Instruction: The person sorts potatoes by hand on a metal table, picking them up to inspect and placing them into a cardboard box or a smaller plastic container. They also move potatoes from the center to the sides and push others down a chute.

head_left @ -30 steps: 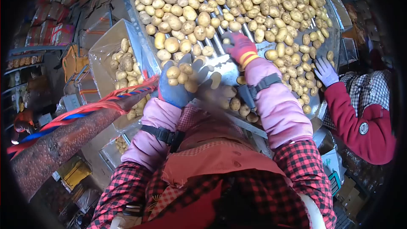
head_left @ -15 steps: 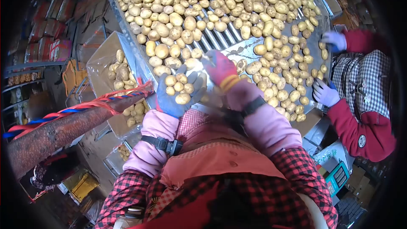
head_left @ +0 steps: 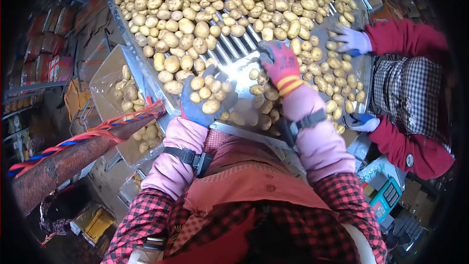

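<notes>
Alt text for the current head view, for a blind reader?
The left hand cups small potatoes at a metal table heaped with more; the red-gloved right hand is over it. A co-worker reaches in from the right.

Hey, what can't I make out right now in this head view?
All in the head view:
Right hand: its back hides whether it grips anything.
Left hand: potatoes cover the palm; fingers blurred.
Table: far end cut off by the top edge.
Carton: bottom hidden by its load.
Co-worker: head not visible, dark border at right.
Teal sign: print too small.
</notes>
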Demonstrator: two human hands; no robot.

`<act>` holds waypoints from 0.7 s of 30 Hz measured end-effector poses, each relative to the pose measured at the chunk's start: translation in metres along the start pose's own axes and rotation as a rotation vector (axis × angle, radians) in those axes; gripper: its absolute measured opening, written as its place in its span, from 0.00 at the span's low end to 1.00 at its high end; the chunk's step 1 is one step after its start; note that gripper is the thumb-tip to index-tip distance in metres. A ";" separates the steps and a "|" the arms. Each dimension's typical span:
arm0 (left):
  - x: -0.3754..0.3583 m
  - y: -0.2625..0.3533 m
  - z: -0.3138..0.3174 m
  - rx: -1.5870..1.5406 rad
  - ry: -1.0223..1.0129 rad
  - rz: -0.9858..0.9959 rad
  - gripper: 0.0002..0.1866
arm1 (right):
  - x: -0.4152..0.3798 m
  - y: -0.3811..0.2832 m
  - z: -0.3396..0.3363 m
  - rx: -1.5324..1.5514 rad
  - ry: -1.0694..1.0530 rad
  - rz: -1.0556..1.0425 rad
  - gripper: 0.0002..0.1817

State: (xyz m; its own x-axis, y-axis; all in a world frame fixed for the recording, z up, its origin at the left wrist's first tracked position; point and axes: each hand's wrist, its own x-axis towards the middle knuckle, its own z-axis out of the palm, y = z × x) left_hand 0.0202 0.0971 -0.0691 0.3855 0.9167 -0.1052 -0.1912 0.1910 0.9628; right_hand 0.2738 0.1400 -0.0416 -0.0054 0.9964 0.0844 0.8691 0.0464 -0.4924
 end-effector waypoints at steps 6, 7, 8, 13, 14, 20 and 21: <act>-0.010 0.025 0.008 0.462 0.086 0.019 0.21 | 0.048 0.010 0.029 -0.407 -0.558 -0.157 0.31; -0.012 0.024 0.004 0.486 0.064 0.028 0.21 | 0.050 0.010 0.036 -0.429 -0.501 -0.152 0.29; -0.015 0.023 0.000 0.509 0.041 0.037 0.22 | 0.050 0.012 0.039 -0.393 -0.483 -0.136 0.26; -0.019 0.031 0.005 0.850 -0.089 0.079 0.27 | 0.038 0.018 0.053 -0.254 -0.330 0.062 0.14; -0.022 0.039 0.011 0.614 -0.057 0.049 0.28 | 0.043 0.023 0.053 -0.127 -0.323 0.180 0.13; -0.038 0.035 0.037 0.229 0.038 0.078 0.31 | -0.017 0.046 0.014 1.256 -0.046 0.266 0.12; -0.039 0.034 0.041 0.244 0.061 0.067 0.31 | -0.031 0.059 0.009 1.151 -0.072 0.117 0.13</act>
State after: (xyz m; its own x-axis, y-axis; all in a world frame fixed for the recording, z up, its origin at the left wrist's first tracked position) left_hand 0.0356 0.0538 -0.0220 0.3230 0.9452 -0.0469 0.0115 0.0456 0.9989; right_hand 0.3208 0.1122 -0.0809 -0.0154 0.9989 -0.0448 -0.0972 -0.0461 -0.9942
